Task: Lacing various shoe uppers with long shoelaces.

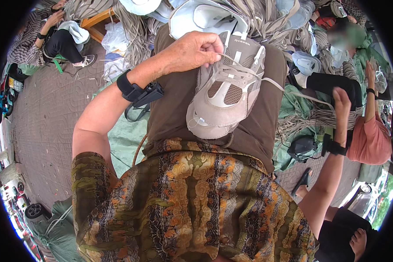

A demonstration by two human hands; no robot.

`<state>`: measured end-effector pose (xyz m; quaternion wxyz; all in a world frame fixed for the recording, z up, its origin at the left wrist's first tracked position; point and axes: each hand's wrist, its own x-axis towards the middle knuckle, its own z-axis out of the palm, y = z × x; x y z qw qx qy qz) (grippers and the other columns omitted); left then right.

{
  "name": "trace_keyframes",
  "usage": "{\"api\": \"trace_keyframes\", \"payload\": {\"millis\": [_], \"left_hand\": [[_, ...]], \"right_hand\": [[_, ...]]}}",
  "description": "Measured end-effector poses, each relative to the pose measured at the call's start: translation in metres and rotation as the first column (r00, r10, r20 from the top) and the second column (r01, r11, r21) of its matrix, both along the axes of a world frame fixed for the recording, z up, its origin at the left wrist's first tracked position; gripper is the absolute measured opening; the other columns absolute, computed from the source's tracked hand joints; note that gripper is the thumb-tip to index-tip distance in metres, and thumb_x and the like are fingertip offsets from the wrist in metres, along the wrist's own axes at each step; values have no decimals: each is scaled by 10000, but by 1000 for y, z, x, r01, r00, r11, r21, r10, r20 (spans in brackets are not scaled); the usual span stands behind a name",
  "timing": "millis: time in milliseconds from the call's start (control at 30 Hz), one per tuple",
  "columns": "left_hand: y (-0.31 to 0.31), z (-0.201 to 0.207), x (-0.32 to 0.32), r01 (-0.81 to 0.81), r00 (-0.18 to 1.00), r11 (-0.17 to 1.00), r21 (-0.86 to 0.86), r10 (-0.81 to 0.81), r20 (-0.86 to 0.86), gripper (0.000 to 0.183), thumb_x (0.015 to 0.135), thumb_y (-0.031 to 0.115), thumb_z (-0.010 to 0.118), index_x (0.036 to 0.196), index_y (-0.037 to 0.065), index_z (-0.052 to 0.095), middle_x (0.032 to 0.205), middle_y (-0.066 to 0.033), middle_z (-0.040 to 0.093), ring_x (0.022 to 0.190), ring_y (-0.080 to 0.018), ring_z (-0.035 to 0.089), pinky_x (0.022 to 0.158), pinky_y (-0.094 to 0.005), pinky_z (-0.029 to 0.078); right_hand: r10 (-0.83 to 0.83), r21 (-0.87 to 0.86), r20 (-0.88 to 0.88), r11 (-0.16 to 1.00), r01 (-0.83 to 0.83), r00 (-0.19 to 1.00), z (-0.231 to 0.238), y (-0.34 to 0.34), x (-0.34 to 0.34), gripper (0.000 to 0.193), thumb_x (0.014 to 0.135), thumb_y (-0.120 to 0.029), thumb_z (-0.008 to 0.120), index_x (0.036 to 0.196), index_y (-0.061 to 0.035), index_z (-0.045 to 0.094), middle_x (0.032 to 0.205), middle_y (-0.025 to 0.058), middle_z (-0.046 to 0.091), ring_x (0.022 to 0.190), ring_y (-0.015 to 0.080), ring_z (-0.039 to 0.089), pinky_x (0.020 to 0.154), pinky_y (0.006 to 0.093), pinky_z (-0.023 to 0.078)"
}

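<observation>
A beige and grey sneaker [223,105] rests on my lap over brown trousers, its toe toward me. A pale shoelace [273,83] runs crosswise through its upper eyelets. At the sneaker's left collar, my left hand [201,51] is closed, thumb and finger pinching a length of the lace. Far out to the right, my right hand [342,102] is closed on the other end, which stretches from the sneaker's right side. That hand's fingertips are partly turned from view. Both wrists wear black straps.
Heaps of beige laces [137,43] and white-lined shoe uppers [207,19] lie beyond my knees. A wooden stool [98,22] stands at the far left. Other people sit close by, one in a pink top [370,139] at right. Green sheeting [126,135] covers part of the paving.
</observation>
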<state>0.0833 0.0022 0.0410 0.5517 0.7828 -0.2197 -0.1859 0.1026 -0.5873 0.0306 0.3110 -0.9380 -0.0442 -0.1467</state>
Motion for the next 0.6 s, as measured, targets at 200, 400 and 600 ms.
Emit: {"api": "trace_keyframes", "payload": {"millis": [200,400,600], "left_hand": [[-7,0,-8,17,988,998,68,-27,152,145,893,176,681,888,36,644,641,36,536,631,-65,486,587,-253,405],[-4,0,3,100,993,990,95,-106,58,181,879,130,656,760,63,539,615,52,475,561,-51,429,489,-254,346],[-2,0,2,131,984,991,24,-127,-127,149,892,120,655,801,27,583,652,32,532,564,-56,479,518,-230,410]], "right_hand": [[425,161,0,893,-419,905,35,240,-40,104,892,-35,621,986,-12,659,906,42,654,853,138,595,780,282,471],[648,-185,251,761,-622,719,27,338,-42,164,792,-115,697,938,-74,636,906,119,593,889,337,586,785,422,492],[563,-216,163,821,-528,810,16,352,-49,159,785,-154,702,869,-71,596,872,101,499,863,333,543,768,437,475]]}}
